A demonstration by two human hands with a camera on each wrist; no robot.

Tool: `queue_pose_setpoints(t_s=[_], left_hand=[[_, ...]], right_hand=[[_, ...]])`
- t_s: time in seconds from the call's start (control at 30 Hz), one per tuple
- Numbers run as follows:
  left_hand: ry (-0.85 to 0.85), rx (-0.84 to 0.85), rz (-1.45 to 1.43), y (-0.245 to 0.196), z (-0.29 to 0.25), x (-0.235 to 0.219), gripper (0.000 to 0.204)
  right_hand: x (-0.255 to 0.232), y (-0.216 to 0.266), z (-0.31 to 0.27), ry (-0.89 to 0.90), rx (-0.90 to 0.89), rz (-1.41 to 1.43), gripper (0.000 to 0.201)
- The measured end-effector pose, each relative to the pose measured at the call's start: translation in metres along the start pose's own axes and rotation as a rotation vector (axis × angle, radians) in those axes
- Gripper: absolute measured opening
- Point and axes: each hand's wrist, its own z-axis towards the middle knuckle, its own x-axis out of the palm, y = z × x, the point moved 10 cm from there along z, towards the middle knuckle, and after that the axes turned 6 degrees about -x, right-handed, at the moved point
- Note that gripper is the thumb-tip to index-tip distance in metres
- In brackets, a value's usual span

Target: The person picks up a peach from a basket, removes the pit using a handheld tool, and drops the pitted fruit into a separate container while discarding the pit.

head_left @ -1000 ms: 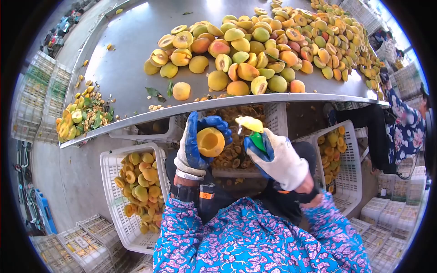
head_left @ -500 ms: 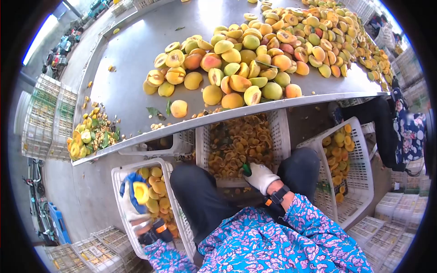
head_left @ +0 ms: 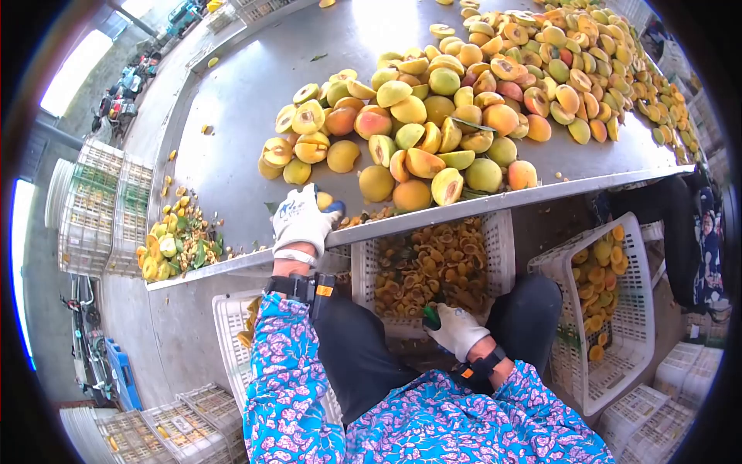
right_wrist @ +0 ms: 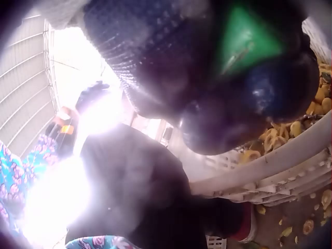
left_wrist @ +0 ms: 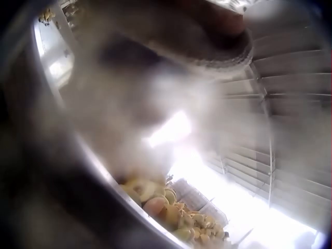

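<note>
My left hand (head_left: 303, 220), in a white and blue glove, is at the near edge of the metal table (head_left: 239, 116). Its thumb and fingers are round a single yellow peach (head_left: 325, 201), partly hidden by the glove. Low between the knees, my right hand (head_left: 457, 331) grips a green-handled tool (head_left: 430, 315) beside the near rim of a white crate (head_left: 500, 255) of small cut peach pieces (head_left: 433, 267). The green handle also shows between gloved fingers in the right wrist view; its working end is hidden. The left wrist view is mostly blur and glare.
Many peach halves (head_left: 452, 185) are heaped across the table, with scraps and leaves (head_left: 185, 240) at its left corner. Peach crates stand at left (head_left: 229, 317) and right (head_left: 638, 309). Another person's dark-clad leg (head_left: 649, 205) is at far right.
My left hand went from in front of me, holding a hollowed peach half, over the left crate, then up to the table without that half. My right hand dropped to the middle crate, keeping the tool.
</note>
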Motion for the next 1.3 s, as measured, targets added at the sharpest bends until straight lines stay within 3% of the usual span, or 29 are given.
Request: queue_pose_setpoints(t_s=[0.1, 0.17, 0.23, 0.27, 0.3, 0.37, 0.43, 0.47, 0.5, 0.57, 0.67, 0.77, 1.0, 1.3], left_hand=[[-0.045, -0.022, -0.125, 0.008, 0.003, -0.011, 0.056], [0.047, -0.045, -0.833, 0.041, 0.007, 0.008, 0.047], [0.17, -0.027, -1.533, 0.04, -0.025, -0.015, 0.04], [0.228, 0.06, -1.911, 0.028, -0.049, -0.037, 0.039], [0.432, 0.086, -2.039, 0.032, -0.06, -0.02, 0.05], [0.497, 0.111, -2.442, 0.026, -0.088, -0.016, 0.052], [0.614, -0.088, -2.624, 0.015, -0.108, -0.001, 0.052], [0.57, -0.162, -2.633, 0.016, -0.114, 0.009, 0.052], [0.527, -0.235, -2.637, 0.017, -0.119, 0.019, 0.053], [0.538, -0.266, -2.654, 0.014, -0.129, 0.03, 0.052], [0.576, -0.233, -2.686, 0.01, -0.135, 0.04, 0.051], [0.475, -0.123, -2.609, 0.009, -0.141, 0.034, 0.048], [0.501, -0.043, -2.54, 0.013, -0.147, 0.038, 0.051], [0.492, -0.132, -2.457, 0.009, -0.153, 0.038, 0.05]], right_hand=[[-0.005, 0.004, -0.004, -0.012, 0.011, 0.059, 0.04], [-0.014, 0.009, -0.005, -0.027, -0.003, 0.099, 0.039], [-0.024, 0.005, 0.001, -0.126, -0.022, 0.152, 0.039], [-0.027, 0.005, 0.004, -0.169, -0.037, 0.177, 0.038], [-0.04, 0.019, 0.002, -0.197, -0.094, 0.234, 0.035], [-0.039, 0.027, 0.012, -0.201, -0.227, 0.457, 0.028], [-0.051, 0.073, -0.005, -0.024, -0.119, 0.699, 0.019], [-0.062, 0.102, -0.021, 0.016, -0.083, 0.803, 0.022], [-0.064, 0.113, -0.023, 0.007, -0.099, 0.728, 0.025], [-0.074, 0.143, -0.026, -0.204, -0.394, 0.459, 0.026], [-0.07, 0.174, -0.034, -0.279, -0.437, 0.254, 0.027], [-0.05, 0.185, -0.028, -0.251, -0.458, 0.14, 0.025], [-0.036, 0.186, -0.023, -0.227, -0.419, -0.008, 0.033], [-0.037, 0.187, -0.023, -0.242, -0.417, -0.054, 0.035]])
